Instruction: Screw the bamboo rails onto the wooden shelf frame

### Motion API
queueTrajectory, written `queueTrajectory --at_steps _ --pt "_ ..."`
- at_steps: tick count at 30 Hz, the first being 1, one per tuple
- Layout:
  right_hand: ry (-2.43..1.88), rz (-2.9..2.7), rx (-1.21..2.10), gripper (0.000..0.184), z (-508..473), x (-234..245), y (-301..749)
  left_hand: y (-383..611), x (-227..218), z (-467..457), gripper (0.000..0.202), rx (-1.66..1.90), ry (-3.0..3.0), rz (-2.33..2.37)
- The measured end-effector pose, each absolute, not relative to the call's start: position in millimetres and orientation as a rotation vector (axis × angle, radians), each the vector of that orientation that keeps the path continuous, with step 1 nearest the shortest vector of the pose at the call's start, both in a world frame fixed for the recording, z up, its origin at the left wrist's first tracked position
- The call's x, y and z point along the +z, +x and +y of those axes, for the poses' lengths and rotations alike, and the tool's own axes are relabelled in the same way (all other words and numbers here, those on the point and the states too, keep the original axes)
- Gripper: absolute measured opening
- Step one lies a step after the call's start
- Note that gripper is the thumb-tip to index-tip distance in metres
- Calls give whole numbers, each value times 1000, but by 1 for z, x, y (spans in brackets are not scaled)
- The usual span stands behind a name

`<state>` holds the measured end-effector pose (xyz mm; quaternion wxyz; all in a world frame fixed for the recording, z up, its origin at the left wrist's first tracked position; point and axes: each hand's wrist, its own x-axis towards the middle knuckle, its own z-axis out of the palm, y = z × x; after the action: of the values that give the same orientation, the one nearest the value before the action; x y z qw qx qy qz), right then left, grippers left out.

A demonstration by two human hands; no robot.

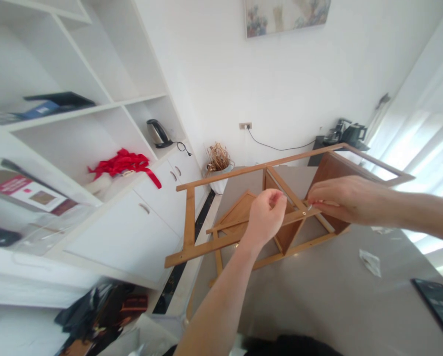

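A: While white shelves [110,107] tower on the left, the grey table [336,291] spreads across the front right!

B: And over that table stretches the wooden frame [281,180], its left end jutting past the edge, both hands up at its near rail.

A: Behind it sits a pot [218,187], partly blocked from view; red ribbon [123,163] droops off a shelf, a kettle [158,134] just beyond.

B: In the way here: the left hand [266,211], fingers curled in, its forearm cutting across the rail. Whether it grips anything, I can't tell.

A: The right hand [340,197] is pinched tight at the joint!

B: Phone [438,304] far right, white packet [370,262] nearer the frame...

A: And smallest, a shiny piece [310,207] in that right pinch!
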<state>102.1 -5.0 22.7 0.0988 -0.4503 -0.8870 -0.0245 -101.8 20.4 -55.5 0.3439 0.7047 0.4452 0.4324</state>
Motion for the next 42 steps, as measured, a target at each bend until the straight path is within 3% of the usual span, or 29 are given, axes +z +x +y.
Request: queueTrajectory --at_steps 4,7,10,20,24,29,34,42 --pt "-1578 -2173 845 32 -28 -21 117 -98 -55 11 22 801 2356 1099" --pt "-1565 -1832 1125 36 -45 -61 126 -94 -55 9 28 628 2546 1137" --pt "-1541 -1539 1202 39 -57 -89 127 -91 -51 13 26 566 2569 1194" --pt "-1272 -1253 1005 24 -32 -107 98 -74 -28 28 26 544 2511 1196" --pt "-1367 -1115 922 19 -21 -114 96 -71 -23 33 26 576 2494 1199" --pt "-1578 -1462 562 31 -19 -106 89 -69 -15 33 28 615 2480 1161" --pt "-1712 -1680 118 28 -11 -100 83 -66 -13 32 25 615 2501 1131" --pt "-1772 -1736 27 27 -12 -105 84 -67 -23 29 27 615 2554 1137"
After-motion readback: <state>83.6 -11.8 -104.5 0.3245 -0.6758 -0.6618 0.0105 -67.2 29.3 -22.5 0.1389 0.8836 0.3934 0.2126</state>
